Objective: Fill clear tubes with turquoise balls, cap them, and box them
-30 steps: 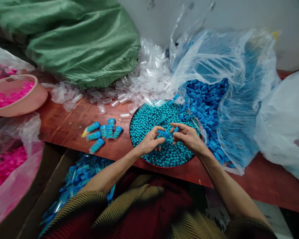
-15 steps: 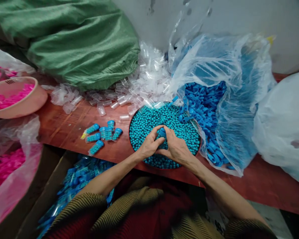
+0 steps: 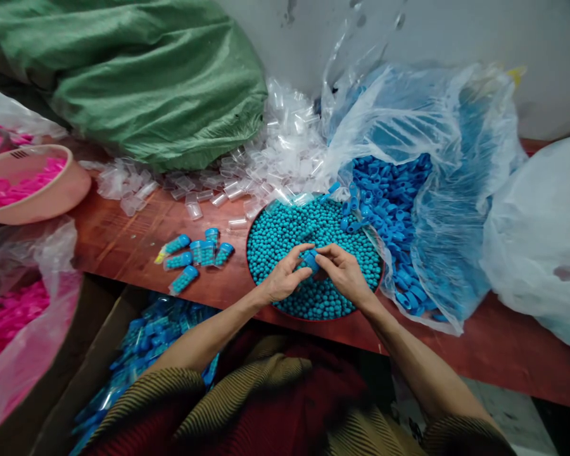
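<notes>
Over a round red-rimmed basin [image 3: 247, 253] full of small teal beads [image 3: 285, 228], both hands meet at one small clear bottle with a blue cap [image 3: 310, 259]. My left hand [image 3: 284, 277] is closed round the bottle, between thumb and forefinger. At its right side, my right hand [image 3: 346, 272] pinches the blue cap with thumb and fingertips. Fingers hide much of the bottle, so its contents are hard to make out. Left of the basin lie several capped bottles [image 3: 184, 278] filled with teal beads.
Loose clear bottles [image 3: 266, 171] are heaped behind the basin. A plastic bag of blue caps [image 3: 394, 190] spills open at its right. A green sack [image 3: 171, 95] stands behind, a pink bowl [image 3: 71, 190] at left. Below the table's front edge, a box holds filled bottles [image 3: 147, 335].
My right hand has shifted slightly right and opened away from my left hand, its fingers now pinching the cap. My left hand keeps hold of the bottle in nearly the same place.
</notes>
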### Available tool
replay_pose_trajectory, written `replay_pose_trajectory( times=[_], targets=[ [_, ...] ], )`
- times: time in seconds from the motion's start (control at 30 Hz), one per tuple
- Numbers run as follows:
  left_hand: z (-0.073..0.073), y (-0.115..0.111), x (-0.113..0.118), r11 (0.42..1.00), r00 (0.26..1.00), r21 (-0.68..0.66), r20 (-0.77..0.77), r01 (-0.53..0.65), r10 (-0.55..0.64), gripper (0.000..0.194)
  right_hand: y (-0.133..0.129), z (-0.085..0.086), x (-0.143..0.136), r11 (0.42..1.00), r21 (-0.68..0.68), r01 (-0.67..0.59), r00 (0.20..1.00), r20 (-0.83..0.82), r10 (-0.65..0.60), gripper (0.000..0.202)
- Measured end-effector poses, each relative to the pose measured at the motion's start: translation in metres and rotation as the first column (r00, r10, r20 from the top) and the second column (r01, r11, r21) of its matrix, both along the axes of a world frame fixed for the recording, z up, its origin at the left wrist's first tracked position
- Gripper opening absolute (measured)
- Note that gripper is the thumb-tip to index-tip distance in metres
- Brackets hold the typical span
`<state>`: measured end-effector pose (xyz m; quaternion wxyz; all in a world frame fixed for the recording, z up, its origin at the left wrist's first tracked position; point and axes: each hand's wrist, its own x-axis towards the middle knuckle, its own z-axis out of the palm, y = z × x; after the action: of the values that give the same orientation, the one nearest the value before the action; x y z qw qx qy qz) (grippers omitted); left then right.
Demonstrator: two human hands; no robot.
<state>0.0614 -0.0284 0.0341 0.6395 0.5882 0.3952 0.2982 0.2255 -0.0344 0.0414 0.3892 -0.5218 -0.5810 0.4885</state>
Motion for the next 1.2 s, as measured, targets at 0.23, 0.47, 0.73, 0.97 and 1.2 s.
replay_pose_trajectory(
  times=[0.23, 0.47, 0.73, 0.97, 1.2],
  targets=[
    [0.006, -0.003, 0.007, 0.998, 0.995, -0.04, 0.089, -0.041, 0.044, 0.053, -0.004, 0.005, 0.001, 0.985, 0.171, 0.033, 0.988, 0.145, -0.058, 0.021],
    [0.002, -0.002, 0.006, 0.998, 0.998, 0.006, 0.015, -0.064, 0.064, 0.052, -0.003, -0.003, -0.003, 0.95, 0.298, 0.094, 0.963, 0.213, -0.162, 0.022],
    [0.007, -0.001, 0.003, 0.999, 0.999, -0.033, -0.011, -0.035, 0.035, 0.053, -0.003, -0.01, -0.001, 0.989, 0.093, 0.116, 0.993, -0.034, -0.113, 0.027],
    [-0.006, 0.001, 0.003, 0.997, 0.998, 0.069, -0.057, -0.027, 0.031, 0.048, 0.002, -0.005, 0.013, 0.989, 0.043, -0.14, 0.981, 0.146, 0.132, 0.038],
    [-0.007, 0.001, 0.003, 0.997, 0.998, 0.073, -0.062, -0.002, 0.006, 0.047, 0.002, -0.001, 0.016, 0.975, 0.097, -0.198, 0.953, 0.251, 0.168, 0.04]
  ],
)
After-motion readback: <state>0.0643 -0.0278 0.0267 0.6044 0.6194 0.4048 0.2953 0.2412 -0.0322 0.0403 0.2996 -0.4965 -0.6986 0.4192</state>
